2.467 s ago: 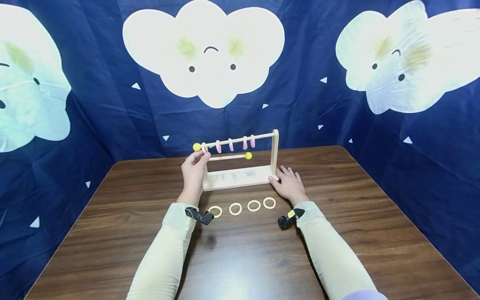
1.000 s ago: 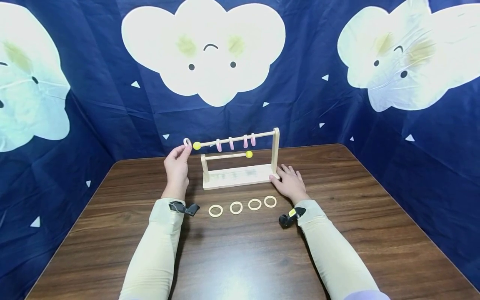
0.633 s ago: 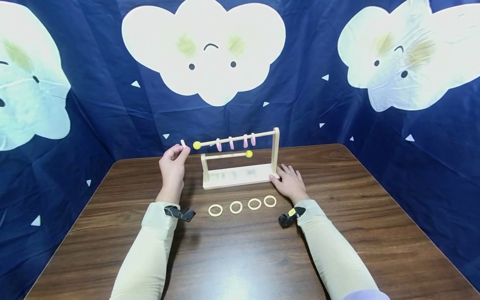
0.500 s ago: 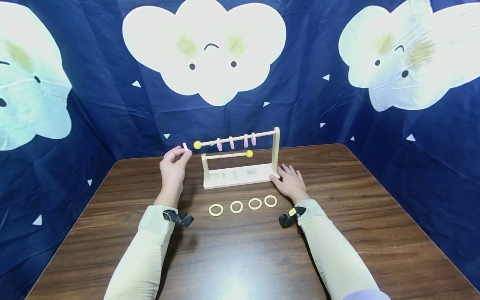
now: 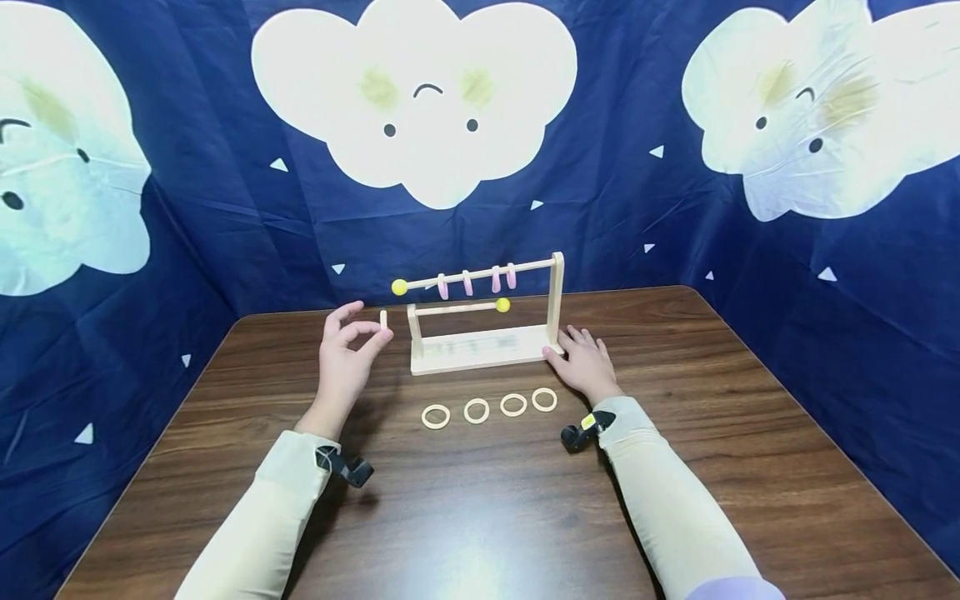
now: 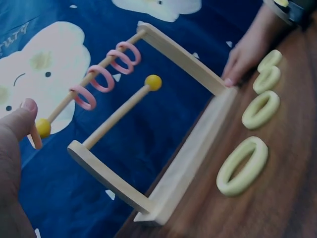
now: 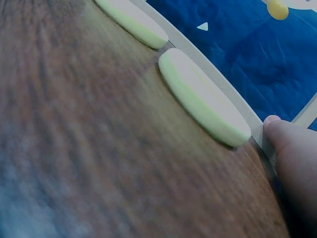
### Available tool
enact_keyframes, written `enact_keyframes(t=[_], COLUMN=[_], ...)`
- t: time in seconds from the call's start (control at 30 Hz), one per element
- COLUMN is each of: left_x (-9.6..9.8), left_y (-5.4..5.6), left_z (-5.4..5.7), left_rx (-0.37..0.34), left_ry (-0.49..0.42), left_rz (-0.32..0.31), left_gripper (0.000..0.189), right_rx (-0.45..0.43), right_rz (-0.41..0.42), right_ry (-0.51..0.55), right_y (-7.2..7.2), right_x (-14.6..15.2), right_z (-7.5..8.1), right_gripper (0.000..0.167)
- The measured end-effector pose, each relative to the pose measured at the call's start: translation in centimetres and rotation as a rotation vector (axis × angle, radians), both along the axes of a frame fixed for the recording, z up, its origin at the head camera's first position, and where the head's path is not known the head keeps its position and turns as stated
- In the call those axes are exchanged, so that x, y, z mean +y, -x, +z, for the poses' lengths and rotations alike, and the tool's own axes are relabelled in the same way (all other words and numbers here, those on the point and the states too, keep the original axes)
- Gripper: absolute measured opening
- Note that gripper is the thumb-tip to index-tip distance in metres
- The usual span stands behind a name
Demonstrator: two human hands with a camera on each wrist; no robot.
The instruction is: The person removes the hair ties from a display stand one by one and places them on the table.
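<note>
Against a navy cloud-printed backdrop (image 5: 630, 108), on a dark wood-grain desk (image 5: 720, 383), the left grip (image 5: 345, 354) pinches a pale ring (image 5: 383, 321) edge-on, now lower and left of the rack, so its removal from the upper rod (image 5: 534, 266) looks complete. Just right stand the short post (image 5: 415, 327), which it could knock, and the rod's yellow end ball (image 5: 400, 287), with four pink rings (image 5: 468, 284) beyond. Four wooden rings (image 5: 476, 422) lie in front, while the right grip (image 5: 588, 367), relaxed and holding nothing, rests with its thumb at the rack's base (image 5: 480, 352).
</note>
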State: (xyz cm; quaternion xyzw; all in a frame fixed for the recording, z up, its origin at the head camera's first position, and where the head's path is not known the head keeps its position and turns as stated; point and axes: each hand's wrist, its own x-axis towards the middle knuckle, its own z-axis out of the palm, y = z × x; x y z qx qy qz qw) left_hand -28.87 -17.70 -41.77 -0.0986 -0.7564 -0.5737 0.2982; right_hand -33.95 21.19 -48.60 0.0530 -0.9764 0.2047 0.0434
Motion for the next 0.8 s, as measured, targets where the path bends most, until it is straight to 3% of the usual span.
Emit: enact_keyframes(t=[0.23,0.37,0.8], left_x=[-0.1,-0.1,0.4], left_y=[-1.2,-1.7,-3.4], left_z=[-0.7,-1.4,-3.6], left_rx=[0.036,0.053,-0.034], left_ry=[0.176,0.254,0.418], left_rz=[-0.025,-0.077,-0.276], left_gripper=[0.013,0.013,0.016], right_rx=[0.007,0.001,0.003], right_rz=[0.006,0.005,0.009], right_ry=[0.005,0.010,0.006], right_y=[-0.3,-0.4,-0.4], right_x=[-0.1,-0.2,-0.1], right_z=[0.2,0.3,0.5], right_gripper=[0.070,0.070,0.069])
